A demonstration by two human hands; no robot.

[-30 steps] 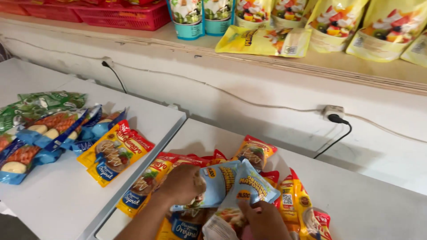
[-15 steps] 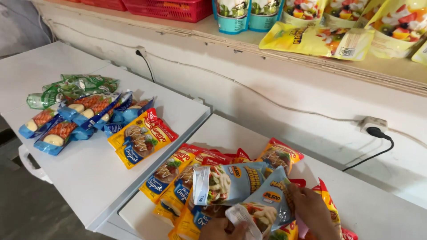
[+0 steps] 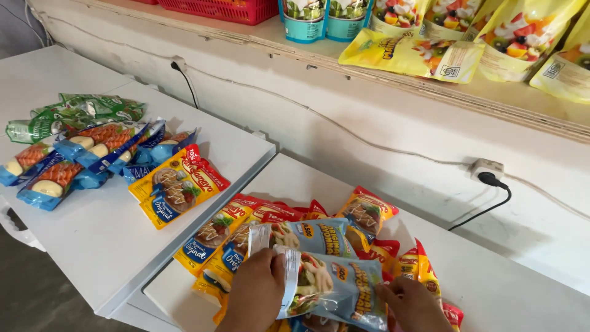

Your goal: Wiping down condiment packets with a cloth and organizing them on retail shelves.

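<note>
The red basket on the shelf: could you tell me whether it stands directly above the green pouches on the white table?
No, the red basket sits further right on the shelf, while the green pouches lie at the table's left end.

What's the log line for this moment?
left hand: on blue pouch | right hand: at its right edge | under: yellow-red pouches | surface: white table

2 light-blue sauce pouches (image 3: pixel 326 270), flat, overlapping, atop yellow-red pouch pile (image 3: pixel 246 237).

Glossy plastic pouches (image 3: pixel 332 289), matt white table (image 3: pixel 92 240)
</note>
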